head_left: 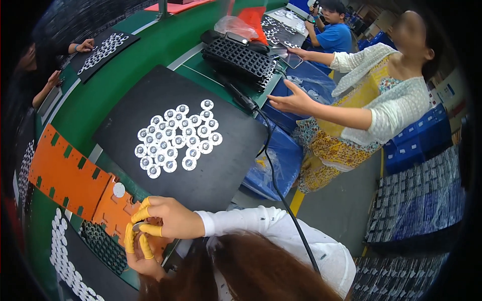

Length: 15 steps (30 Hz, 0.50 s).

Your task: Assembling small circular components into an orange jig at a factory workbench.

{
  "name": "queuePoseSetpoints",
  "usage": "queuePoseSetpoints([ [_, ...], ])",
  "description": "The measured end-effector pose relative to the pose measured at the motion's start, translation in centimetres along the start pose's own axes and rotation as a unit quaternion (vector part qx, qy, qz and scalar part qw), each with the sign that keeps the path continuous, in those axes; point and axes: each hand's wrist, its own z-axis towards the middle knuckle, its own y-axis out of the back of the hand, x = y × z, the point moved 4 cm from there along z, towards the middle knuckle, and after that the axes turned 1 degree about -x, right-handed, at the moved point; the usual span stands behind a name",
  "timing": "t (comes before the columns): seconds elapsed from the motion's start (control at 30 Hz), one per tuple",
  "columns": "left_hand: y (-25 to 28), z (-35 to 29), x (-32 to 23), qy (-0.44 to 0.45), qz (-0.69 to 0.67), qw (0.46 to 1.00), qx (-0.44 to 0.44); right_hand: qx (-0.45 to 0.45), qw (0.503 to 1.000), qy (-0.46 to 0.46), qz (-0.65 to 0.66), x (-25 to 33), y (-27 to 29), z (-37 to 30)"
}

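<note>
Yellow finger cots cover fingertips on both my hands. My right hand (175, 218), in a white sleeve, pinches a small greyish round piece (137, 227) together with my left hand (145, 261); fingers cover much of it. Both hands are over the near end of an orange notched board (70, 173). A flat white disc (119, 189) lies on that board, just beyond my fingers. Farther off, a black mat (226, 163) carries several white round parts with silver centres (177, 141), loosely grouped.
A dark tray with round holes (103, 246) lies beside the orange board. More white parts (63, 251) are at lower left. Stacked black trays (241, 57) stand at the back, and a black cable (273, 170) crosses the right side. A person (361, 110) stands close by; others work beyond.
</note>
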Motion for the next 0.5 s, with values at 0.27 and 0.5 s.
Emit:
queuePoseSetpoints([
  [0.27, 1.2, -0.1, 1.3, 0.007, -0.011, 1.0, 0.023, 0.042, 0.999, 0.034, -0.008, 0.8, -0.3, -0.4],
  [0.5, 0.1, -0.3, -1.2, -0.093, 0.019, 0.995, 0.015, 0.05, 0.997, 0.011, 0.062, 1.1, -0.2, -0.5],
])
